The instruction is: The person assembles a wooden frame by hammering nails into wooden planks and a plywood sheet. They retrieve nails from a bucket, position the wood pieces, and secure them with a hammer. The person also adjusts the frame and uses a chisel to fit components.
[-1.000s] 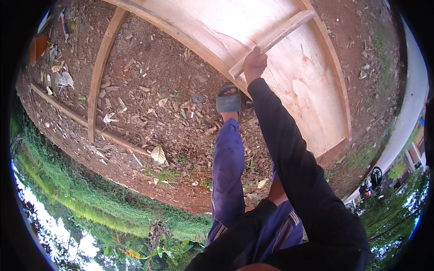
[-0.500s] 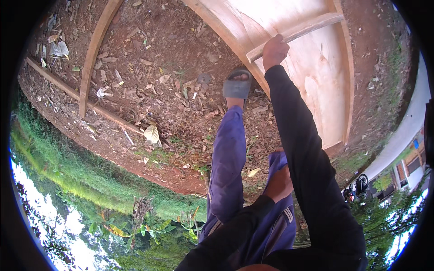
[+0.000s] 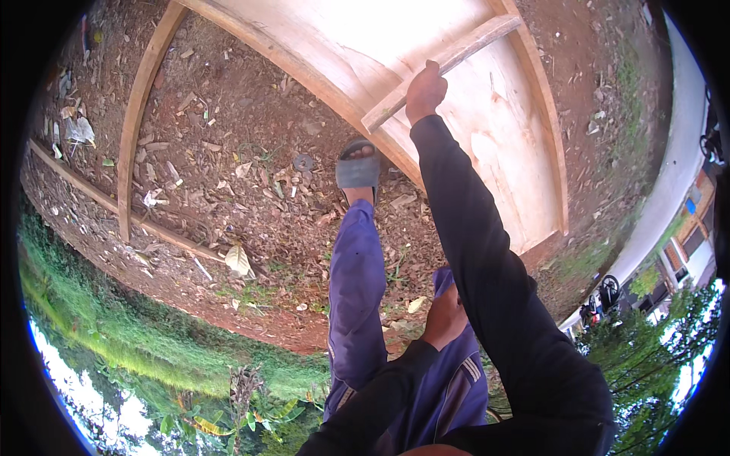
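The right hand [image 3: 426, 93] is stretched far out with its fingers closed around a wooden batten [image 3: 445, 68] that lies across the pale plywood panel [image 3: 487, 144], gripping it near the batten's near-left end. Over the last second the grip has not let go, but the hand and the batten have shifted up and to the right in the view, and the panel's curved framing rail [image 3: 304, 72] has swung with them, so more of the bare, leaf-strewn ground [image 3: 228, 175] now shows on the left. The sandalled foot [image 3: 357, 169] has stepped along too and sits just beside the panel's near edge. I judge the person is moving around the panel while steadying the batten, not lifting it. The left hand [image 3: 445, 319] rests on the near thigh, fingers curled loosely and holding nothing.
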`<state>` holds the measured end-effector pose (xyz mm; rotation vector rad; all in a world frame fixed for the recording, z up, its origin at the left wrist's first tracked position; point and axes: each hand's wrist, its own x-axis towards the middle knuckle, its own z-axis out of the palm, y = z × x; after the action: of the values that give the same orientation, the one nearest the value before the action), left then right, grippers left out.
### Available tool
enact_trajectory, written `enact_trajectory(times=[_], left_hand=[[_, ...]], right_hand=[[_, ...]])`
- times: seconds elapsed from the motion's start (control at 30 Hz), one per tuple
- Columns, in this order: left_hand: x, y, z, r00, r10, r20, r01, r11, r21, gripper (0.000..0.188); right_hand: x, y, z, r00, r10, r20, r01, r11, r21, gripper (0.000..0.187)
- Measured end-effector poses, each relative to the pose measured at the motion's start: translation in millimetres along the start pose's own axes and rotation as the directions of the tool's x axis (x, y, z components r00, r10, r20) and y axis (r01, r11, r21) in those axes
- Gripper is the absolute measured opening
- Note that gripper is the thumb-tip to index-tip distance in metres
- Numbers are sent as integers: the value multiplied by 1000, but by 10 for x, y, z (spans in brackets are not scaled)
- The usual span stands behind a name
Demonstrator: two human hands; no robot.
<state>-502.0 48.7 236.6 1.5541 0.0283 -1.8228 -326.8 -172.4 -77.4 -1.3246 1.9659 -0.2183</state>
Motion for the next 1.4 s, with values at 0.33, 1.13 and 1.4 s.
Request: enact_trajectory(times=[0.33, 1.13, 1.4], left_hand=[[39, 59, -34, 993, -114, -27, 113, 993, -34, 21], [194, 245, -2, 993, -35, -111, 18, 988, -151, 24], [255, 472, -132, 990, 57, -129, -89, 961, -264, 32]], right_hand=[[32, 129, 46, 962, -269, 50, 272, 927, -256, 34], [84, -1107, 836, 981, -174, 80, 180, 981, -69, 47], [-300, -1218, 947, 982, 57, 178, -83, 987, 139, 38]])
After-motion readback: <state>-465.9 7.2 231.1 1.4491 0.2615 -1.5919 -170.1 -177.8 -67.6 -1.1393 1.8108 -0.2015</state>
